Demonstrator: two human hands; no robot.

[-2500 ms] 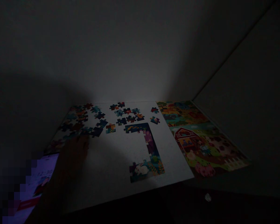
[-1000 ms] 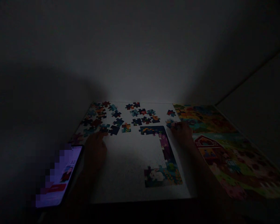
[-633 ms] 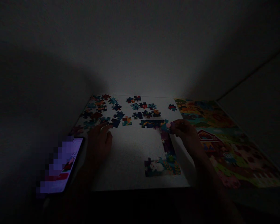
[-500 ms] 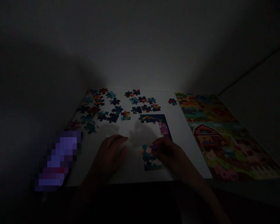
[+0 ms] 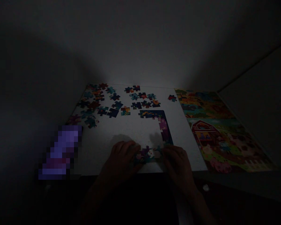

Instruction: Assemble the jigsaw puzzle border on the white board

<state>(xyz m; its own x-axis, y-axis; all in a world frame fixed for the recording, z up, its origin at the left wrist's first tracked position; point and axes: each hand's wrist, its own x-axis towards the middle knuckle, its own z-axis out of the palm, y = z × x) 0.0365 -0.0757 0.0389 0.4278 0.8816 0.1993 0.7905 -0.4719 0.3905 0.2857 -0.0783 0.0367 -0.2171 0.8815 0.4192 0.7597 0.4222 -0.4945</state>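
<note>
At the near edge of the white tabletop (image 5: 103,140), both hands are working over the partly joined jigsaw (image 5: 164,125). It's lying in a bracket shape, its opening facing left. Now the left hand (image 5: 123,156) is bending its fingers over the left end of the bottom row, touching it, while the right hand (image 5: 179,161) is resting its bunched fingers on the row's right part. Whether either is pinching a piece or only pressing, I can't tell in this gloom. Between them, the white rabbit (image 5: 150,152) is peeking out! Farther back, loose jigsaw pieces (image 5: 113,112) are crowding the left side and spreading towards the middle, and one red-and-blue piece (image 5: 172,98) is sitting apart on the right. Beyond that, the farm picture (image 5: 207,143) is lying nearer than the safari picture (image 5: 203,101). Over at the left edge, a phone (image 5: 64,150) is glowing purple, its screen blurred into blocks.
</note>
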